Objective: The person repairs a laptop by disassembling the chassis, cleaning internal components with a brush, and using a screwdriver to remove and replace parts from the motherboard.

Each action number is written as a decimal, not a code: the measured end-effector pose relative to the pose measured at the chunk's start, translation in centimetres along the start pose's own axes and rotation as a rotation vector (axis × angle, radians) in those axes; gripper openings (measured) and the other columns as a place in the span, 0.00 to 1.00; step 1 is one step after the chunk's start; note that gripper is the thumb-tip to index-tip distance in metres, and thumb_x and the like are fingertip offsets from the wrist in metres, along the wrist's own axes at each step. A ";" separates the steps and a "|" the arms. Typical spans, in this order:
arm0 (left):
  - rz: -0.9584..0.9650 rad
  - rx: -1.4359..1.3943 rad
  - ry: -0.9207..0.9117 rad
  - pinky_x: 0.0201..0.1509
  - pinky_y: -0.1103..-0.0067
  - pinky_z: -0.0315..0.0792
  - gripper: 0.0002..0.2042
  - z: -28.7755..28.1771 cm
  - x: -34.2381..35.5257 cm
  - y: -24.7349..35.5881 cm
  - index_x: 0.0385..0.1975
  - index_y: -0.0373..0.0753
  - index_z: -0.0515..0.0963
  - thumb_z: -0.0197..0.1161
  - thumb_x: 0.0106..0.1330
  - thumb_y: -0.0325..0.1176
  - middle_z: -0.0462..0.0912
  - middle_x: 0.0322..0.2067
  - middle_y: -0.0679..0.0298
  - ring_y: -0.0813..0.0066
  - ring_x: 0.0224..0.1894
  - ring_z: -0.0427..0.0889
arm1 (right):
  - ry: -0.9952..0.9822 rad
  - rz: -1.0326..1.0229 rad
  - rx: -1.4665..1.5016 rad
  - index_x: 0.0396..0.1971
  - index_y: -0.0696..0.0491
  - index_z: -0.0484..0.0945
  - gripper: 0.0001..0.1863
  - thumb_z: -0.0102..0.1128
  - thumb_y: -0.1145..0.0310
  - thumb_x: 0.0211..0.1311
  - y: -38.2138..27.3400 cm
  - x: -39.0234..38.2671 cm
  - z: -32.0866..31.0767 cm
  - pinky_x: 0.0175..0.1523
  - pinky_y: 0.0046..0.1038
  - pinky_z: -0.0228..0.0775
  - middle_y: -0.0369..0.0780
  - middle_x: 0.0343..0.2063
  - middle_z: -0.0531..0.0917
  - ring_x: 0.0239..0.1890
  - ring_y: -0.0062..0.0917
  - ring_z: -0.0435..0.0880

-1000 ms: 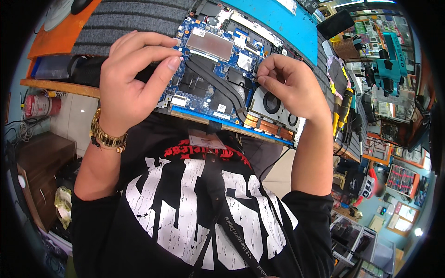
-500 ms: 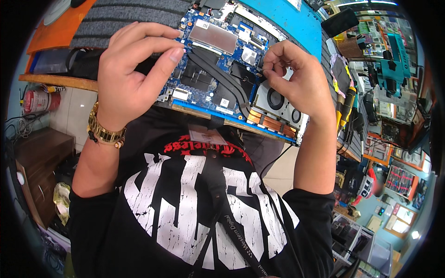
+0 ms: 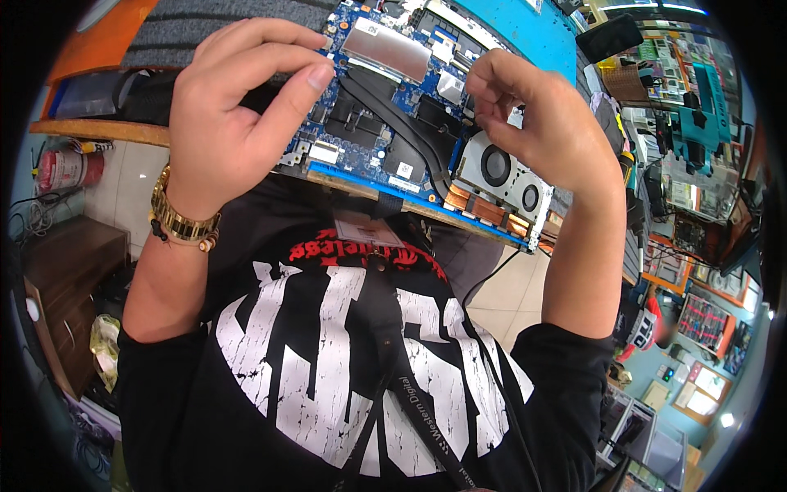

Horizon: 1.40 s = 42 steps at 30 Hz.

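An opened laptop base with a blue circuit board (image 3: 373, 166) lies in front of me at the bench edge. A silver metal shield (image 3: 387, 54) covers its upper part, and a dark heat pipe (image 3: 399, 125) runs down to copper fins (image 3: 490, 211) beside a round cooling fan (image 3: 495, 166). My left hand (image 3: 234, 111) rests at the board's left edge, fingers stretched out and thumb apart from them. Above the fan's upper side, my right hand (image 3: 537, 115) has its fingers curled into a pinch. Whatever its fingertips may hold is hidden.
A blue mat (image 3: 537, 37) and a ribbed grey mat (image 3: 176, 37) cover the bench. A black phone (image 3: 609, 38) stands at the far right near a brown woven basket (image 3: 630, 80). Below the bench on the left is a brown cabinet (image 3: 78, 283).
My right hand has moved slightly up and to the right, off the fan's edge, its fingers still curled. My left hand stays at the board's left edge. The view has shifted a little.
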<state>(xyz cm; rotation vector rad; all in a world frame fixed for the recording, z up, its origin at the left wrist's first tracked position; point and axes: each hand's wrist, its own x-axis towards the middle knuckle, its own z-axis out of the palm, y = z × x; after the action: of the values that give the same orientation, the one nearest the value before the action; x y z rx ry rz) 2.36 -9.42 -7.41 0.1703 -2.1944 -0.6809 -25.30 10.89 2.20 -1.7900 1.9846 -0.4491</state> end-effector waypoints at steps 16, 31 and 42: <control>-0.051 -0.041 -0.019 0.57 0.74 0.82 0.07 0.4 -0.1 0.3 0.47 0.30 0.93 0.72 0.78 0.26 0.95 0.52 0.54 0.66 0.52 0.93 | -0.100 0.104 -0.107 0.54 0.54 0.80 0.21 0.70 0.88 0.63 -1.5 1.0 -0.5 0.44 0.29 0.78 0.36 0.31 0.85 0.34 0.24 0.83; -0.016 -0.084 -0.021 0.57 0.75 0.83 0.06 0.6 -0.2 -0.1 0.47 0.29 0.93 0.72 0.79 0.24 0.95 0.52 0.54 0.67 0.52 0.93 | -0.162 0.124 -0.099 0.47 0.55 0.81 0.16 0.70 0.84 0.60 -4.1 1.9 -1.4 0.39 0.34 0.80 0.42 0.28 0.90 0.30 0.32 0.90; -0.019 0.002 0.143 0.47 0.69 0.82 0.07 1.4 0.4 1.5 0.36 0.31 0.92 0.77 0.71 0.29 0.94 0.40 0.51 0.60 0.40 0.92 | -0.207 0.218 -0.199 0.47 0.56 0.82 0.14 0.68 0.83 0.62 -3.9 2.7 -1.4 0.39 0.36 0.82 0.46 0.29 0.91 0.31 0.37 0.93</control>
<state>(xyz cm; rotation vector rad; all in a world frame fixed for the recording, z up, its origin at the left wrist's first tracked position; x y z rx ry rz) 1.20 -7.70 -7.04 0.2345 -2.0590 -0.6567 -22.90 7.72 5.10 -1.6304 2.1035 0.0030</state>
